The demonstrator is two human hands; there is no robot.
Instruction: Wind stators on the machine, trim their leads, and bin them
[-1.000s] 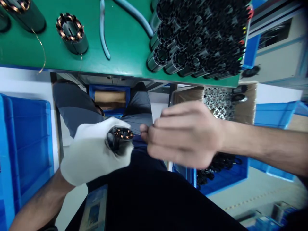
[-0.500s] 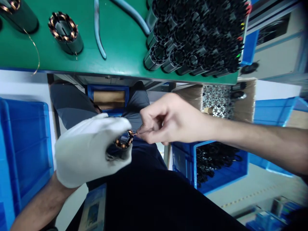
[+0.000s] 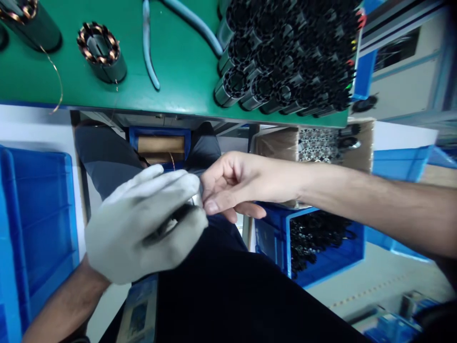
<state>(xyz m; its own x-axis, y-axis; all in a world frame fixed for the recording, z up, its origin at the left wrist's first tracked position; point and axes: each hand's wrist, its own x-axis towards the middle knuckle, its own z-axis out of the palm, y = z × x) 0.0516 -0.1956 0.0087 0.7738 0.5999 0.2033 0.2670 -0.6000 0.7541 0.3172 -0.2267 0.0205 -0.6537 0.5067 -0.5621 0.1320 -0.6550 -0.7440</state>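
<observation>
My left hand (image 3: 143, 224), in a white glove, is wrapped round a small black wound stator (image 3: 171, 223) over my lap; the glove hides most of it. My bare right hand (image 3: 232, 188) touches the glove's fingertips, thumb and forefinger pinched together at the stator's end. A thin copper wire (image 3: 173, 159) curls up just above the glove. What the right fingers pinch is too small to make out.
A green bench top (image 3: 178, 71) lies ahead, bearing two wound stators (image 3: 102, 52), blue-handled pliers (image 3: 150, 52) and a dense cluster of black cores (image 3: 285, 52). Blue bins (image 3: 35, 214) stand left; another blue bin (image 3: 321, 247) of black parts and a cardboard box (image 3: 321, 143) stand right.
The gloved hand has turned the stator so its copper end no longer shows. My right hand has moved in against the glove, and a wire loop now shows above it.
</observation>
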